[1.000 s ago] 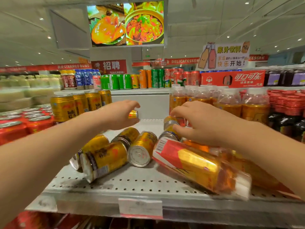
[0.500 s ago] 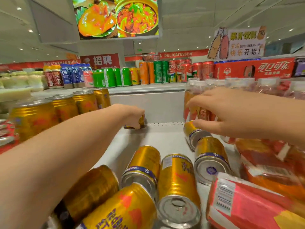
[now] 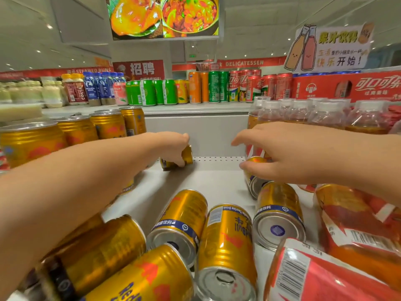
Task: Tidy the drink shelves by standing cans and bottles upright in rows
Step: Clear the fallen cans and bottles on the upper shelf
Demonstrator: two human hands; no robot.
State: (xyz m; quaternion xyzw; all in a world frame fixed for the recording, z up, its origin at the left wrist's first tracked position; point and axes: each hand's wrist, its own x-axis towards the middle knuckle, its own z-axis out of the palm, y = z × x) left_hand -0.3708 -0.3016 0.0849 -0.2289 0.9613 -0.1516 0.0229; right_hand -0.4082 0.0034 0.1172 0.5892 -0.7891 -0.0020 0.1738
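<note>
A: Head view. Left hand [image 3: 173, 146]?
B: At the back of the white perforated metal shelf [image 3: 217, 181], fingers [image 3: 181, 162] curled round a small gold metal drink can [image 3: 188, 153]. It looks tilted, not yet stood.
A: Right hand [image 3: 286, 153]?
B: Fingers [image 3: 240, 139] spread, holding nothing. A second gold can on its side [image 3: 255, 181] lies just under the thumb, long axis front-to-back. The right hand is nearer.

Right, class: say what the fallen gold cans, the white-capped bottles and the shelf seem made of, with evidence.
Gold cans: likely metal; glossy printed walls, bare silvery ends. Bottles: probably clear plastic; see-through above amber drink, matte white caps. Shelf: seemingly painted metal; pale, matte, rows of punched holes.
</note>
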